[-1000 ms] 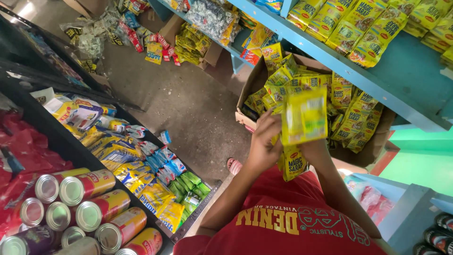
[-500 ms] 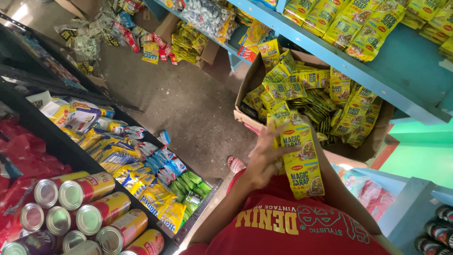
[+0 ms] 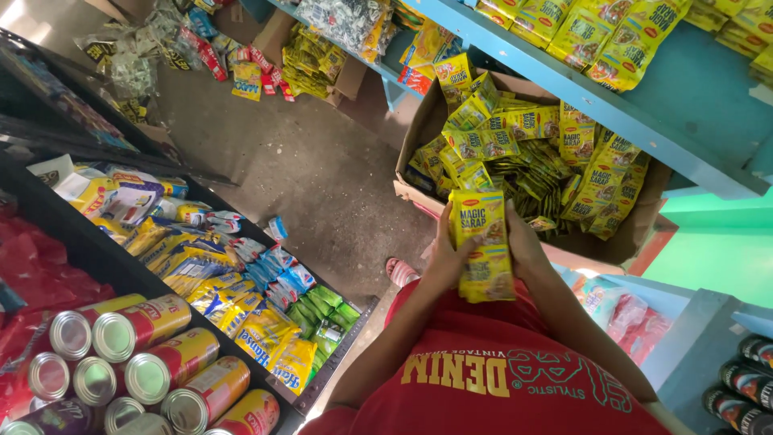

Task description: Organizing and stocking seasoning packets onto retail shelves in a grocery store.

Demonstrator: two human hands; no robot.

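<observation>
A bundle of yellow seasoning sachets sits between both my hands, just above my red shirt. My left hand grips its left edge and my right hand presses its right edge. Right behind the bundle stands an open cardboard box on the floor, filled with several more loose yellow sachets.
A blue shelf with yellow packets runs across the top right. At the left, a dark rack holds colourful packets and tin cans. My foot in a pink sandal rests on the concrete floor. Dark cans sit at the bottom right.
The sachet bundle came down from in front of the box toward my body. My right hand has joined my left on it, so both hands now hold it.
</observation>
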